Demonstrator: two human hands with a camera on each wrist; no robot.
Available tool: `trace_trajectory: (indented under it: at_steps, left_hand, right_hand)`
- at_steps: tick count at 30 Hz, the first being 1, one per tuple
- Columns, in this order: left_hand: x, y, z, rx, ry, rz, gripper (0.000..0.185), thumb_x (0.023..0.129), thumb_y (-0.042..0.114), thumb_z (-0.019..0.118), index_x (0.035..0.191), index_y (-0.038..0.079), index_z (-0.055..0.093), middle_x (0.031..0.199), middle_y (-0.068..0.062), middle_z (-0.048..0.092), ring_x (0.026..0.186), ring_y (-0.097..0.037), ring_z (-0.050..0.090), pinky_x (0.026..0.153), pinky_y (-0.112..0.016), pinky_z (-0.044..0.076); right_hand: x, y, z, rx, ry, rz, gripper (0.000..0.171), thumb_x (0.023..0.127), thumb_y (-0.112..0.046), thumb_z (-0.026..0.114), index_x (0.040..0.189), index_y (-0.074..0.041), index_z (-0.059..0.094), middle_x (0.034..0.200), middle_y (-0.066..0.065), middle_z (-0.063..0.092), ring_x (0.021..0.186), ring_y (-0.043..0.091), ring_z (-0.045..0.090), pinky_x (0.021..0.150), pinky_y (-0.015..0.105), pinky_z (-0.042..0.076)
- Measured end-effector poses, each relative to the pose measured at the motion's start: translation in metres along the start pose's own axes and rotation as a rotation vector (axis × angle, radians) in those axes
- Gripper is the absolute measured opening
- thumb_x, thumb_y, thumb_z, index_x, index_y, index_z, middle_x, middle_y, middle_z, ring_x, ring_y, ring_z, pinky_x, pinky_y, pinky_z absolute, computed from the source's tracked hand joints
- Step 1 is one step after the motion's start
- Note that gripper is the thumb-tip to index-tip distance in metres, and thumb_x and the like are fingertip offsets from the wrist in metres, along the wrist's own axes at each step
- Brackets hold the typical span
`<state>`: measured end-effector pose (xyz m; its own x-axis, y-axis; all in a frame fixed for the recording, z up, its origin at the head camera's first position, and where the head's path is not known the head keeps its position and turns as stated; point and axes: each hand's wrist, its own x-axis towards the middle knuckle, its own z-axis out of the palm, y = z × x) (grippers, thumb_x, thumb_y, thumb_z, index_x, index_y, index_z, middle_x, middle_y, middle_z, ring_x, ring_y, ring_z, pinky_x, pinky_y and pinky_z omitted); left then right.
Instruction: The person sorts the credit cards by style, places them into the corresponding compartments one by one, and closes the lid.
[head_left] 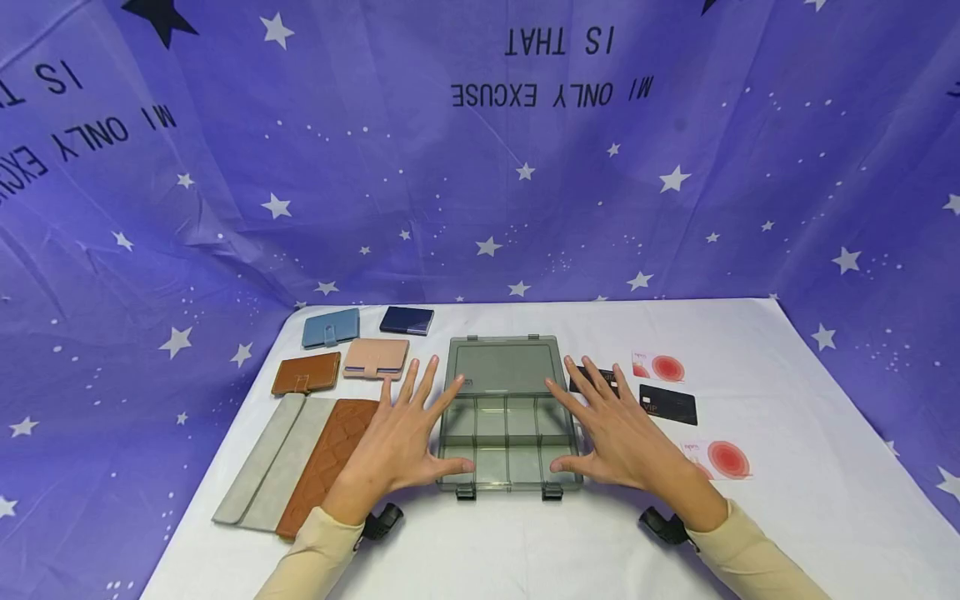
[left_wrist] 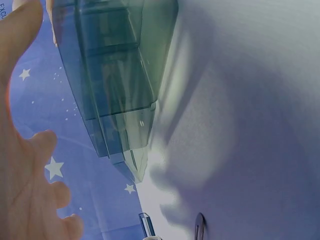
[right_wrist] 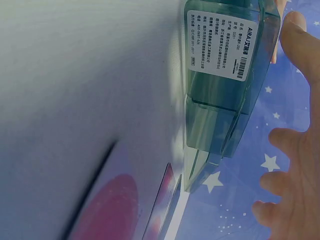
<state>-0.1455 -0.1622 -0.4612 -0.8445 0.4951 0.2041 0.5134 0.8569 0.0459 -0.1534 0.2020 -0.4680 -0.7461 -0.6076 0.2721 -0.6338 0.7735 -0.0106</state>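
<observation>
A clear grey compartment box (head_left: 506,437) lies with its lid folded back, in the middle of the white table (head_left: 787,500). My left hand (head_left: 405,437) is spread flat at its left side, thumb by the front left corner. My right hand (head_left: 618,429) mirrors it on the right, with its fingertips over a black card (head_left: 592,379). Neither hand holds anything. The left wrist view shows the box wall (left_wrist: 115,90) beside my open left hand (left_wrist: 25,150). In the right wrist view the labelled box side (right_wrist: 225,75) stands apart from my right hand (right_wrist: 295,150).
Left of the box lie several wallets: blue (head_left: 331,327), navy (head_left: 407,320), pink (head_left: 376,358), small brown (head_left: 306,372), long woven brown (head_left: 326,462) and long grey (head_left: 266,462). To the right lie a black card (head_left: 667,404) and two white cards with red circles (head_left: 657,367) (head_left: 716,458).
</observation>
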Motion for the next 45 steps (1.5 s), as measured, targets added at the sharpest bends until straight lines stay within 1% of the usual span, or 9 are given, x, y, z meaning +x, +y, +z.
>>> trace_trajectory:
  at_steps: [12,15,18,21,24,26,28,34,45]
  left_hand:
    - [0.003,-0.003,-0.005,-0.010,0.007,0.013,0.120,0.080,0.097,0.056,0.174,0.028,0.024,0.179,-0.020,0.010,0.163,-0.046,0.011,0.123,-0.076,0.022]
    - [0.003,-0.005,-0.008,-0.054,-0.017,0.007,0.120,0.081,0.092,0.062,0.174,0.028,0.022,0.180,-0.019,0.006,0.164,-0.044,0.008,0.124,-0.073,0.021]
    - [-0.001,-0.007,-0.010,-0.124,-0.045,0.006,0.119,0.082,0.087,0.067,0.174,0.031,0.018,0.180,-0.014,0.000,0.165,-0.042,0.008,0.126,-0.069,0.022]
    - [-0.008,-0.010,-0.010,-0.203,-0.045,0.033,0.117,0.083,0.084,0.071,0.174,0.030,0.021,0.181,-0.010,0.005,0.162,-0.042,0.023,0.122,-0.063,0.036]
    - [-0.016,-0.012,-0.007,-0.267,-0.035,0.072,0.113,0.084,0.082,0.072,0.172,0.026,0.030,0.180,-0.010,0.018,0.144,-0.038,0.055,0.101,-0.053,0.057]
    - [-0.020,-0.012,-0.005,-0.306,-0.033,0.083,0.109,0.085,0.080,0.074,0.170,0.024,0.036,0.177,-0.009,0.027,0.123,-0.034,0.069,0.084,-0.046,0.061]
    - [-0.022,-0.012,-0.004,-0.333,-0.031,0.080,0.104,0.086,0.077,0.075,0.168,0.024,0.041,0.175,-0.009,0.034,0.115,-0.031,0.073,0.080,-0.045,0.061]
    - [-0.028,-0.013,-0.002,-0.370,-0.043,0.053,0.093,0.088,0.071,0.078,0.161,0.020,0.052,0.170,-0.005,0.043,0.137,-0.035,0.062,0.100,-0.054,0.058]
    - [-0.036,-0.014,0.004,-0.407,-0.072,0.072,0.087,0.092,0.063,0.079,0.158,0.014,0.052,0.172,-0.005,0.037,0.123,-0.028,0.069,0.090,-0.046,0.061]
  right_hand:
    - [0.007,0.011,-0.009,0.029,-0.004,0.015,0.110,0.084,-0.085,0.067,0.170,-0.023,0.037,0.178,0.017,0.020,0.162,0.045,0.024,0.124,0.074,0.020]
    - [0.007,0.017,-0.012,0.042,0.004,0.022,0.106,0.087,-0.081,0.068,0.170,-0.022,0.037,0.177,0.019,0.025,0.161,0.046,0.027,0.124,0.072,0.022]
    - [0.006,0.027,-0.017,0.069,0.053,0.040,0.098,0.092,-0.066,0.076,0.168,-0.018,0.039,0.171,0.020,0.038,0.157,0.044,0.036,0.123,0.071,0.026]
    - [0.004,0.040,-0.023,0.107,0.125,0.069,0.087,0.093,-0.045,0.084,0.164,-0.012,0.046,0.160,0.020,0.053,0.146,0.042,0.051,0.120,0.068,0.035]
    - [0.001,0.053,-0.027,0.138,0.152,0.107,0.078,0.092,-0.031,0.086,0.159,-0.009,0.052,0.147,0.020,0.063,0.134,0.041,0.061,0.111,0.063,0.047]
    - [-0.001,0.061,-0.027,0.155,0.130,0.129,0.074,0.093,-0.027,0.086,0.157,-0.008,0.055,0.142,0.021,0.066,0.129,0.041,0.064,0.105,0.061,0.052]
    - [0.000,0.069,-0.025,0.161,0.091,0.149,0.071,0.093,-0.025,0.086,0.156,-0.009,0.056,0.138,0.021,0.068,0.126,0.041,0.066,0.102,0.061,0.054]
    - [0.005,0.092,-0.011,0.160,-0.007,0.152,0.065,0.092,-0.024,0.086,0.148,-0.004,0.062,0.128,0.023,0.071,0.120,0.043,0.068,0.102,0.061,0.054]
    - [0.011,0.116,0.008,0.259,-0.106,0.139,0.059,0.088,-0.026,0.090,0.137,-0.002,0.069,0.115,0.013,0.071,0.112,0.037,0.066,0.097,0.059,0.054]
